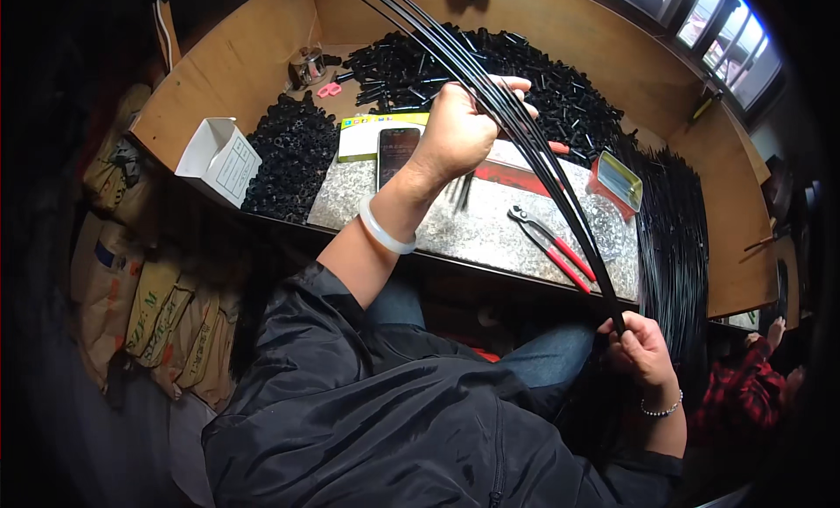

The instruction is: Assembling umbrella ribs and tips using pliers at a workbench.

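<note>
A bundle of long, thin black rods (573, 215) runs slantwise across the bench, its far ends fanned out past the top edge of the view. My left hand (464, 127) is closed round the bundle partway along, above the middle of the bench. Low on the right, my right hand (643, 346) pinches the near end, where the rods lie close together. Beneath the bundle, red-handled pincers (567, 270) rest on the speckled work surface (477, 237). A phone (398, 154) leans near my left wrist, partly hidden by it.
Heaped black tubular pieces (551, 70) fill the back; small black fittings (284, 149) lie left beside a white box (219, 162). More black rods (674, 245) lie right, near an open tin (617, 184). Wooden boards (236, 53) wall the bench. Another person's checked sleeve (744, 390) shows far right.
</note>
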Tool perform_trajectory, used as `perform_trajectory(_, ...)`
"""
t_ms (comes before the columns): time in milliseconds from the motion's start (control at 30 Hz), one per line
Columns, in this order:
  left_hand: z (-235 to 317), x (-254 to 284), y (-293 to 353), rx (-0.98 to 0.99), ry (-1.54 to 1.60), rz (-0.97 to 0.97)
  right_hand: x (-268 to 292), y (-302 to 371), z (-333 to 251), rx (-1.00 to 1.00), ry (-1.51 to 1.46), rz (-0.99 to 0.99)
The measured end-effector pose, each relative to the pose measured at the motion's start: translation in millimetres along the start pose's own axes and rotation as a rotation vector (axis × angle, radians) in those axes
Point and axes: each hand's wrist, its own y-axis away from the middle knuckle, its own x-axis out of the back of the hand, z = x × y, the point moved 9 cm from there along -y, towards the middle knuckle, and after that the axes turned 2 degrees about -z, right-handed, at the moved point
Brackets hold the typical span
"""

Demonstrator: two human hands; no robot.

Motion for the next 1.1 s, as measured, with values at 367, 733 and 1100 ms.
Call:
perform_trajectory(367,-12.2,5.8,-2.5,0.056,0.078,0.042,116.7,35.8,-40.5,0.237,0.267,0.534)
perform_trajectory(733,-12.1,-44.2,12.8,0.057,0.001,-0.130,-32.7,-111.8,-114.1,0.305,0.312,0.176)
perform_trajectory(1100,14.5,-32.3,28.3,-0.081,-0.280,-0.070,-85.6,-129.6,-147.1,0.598,0.377,0.145)
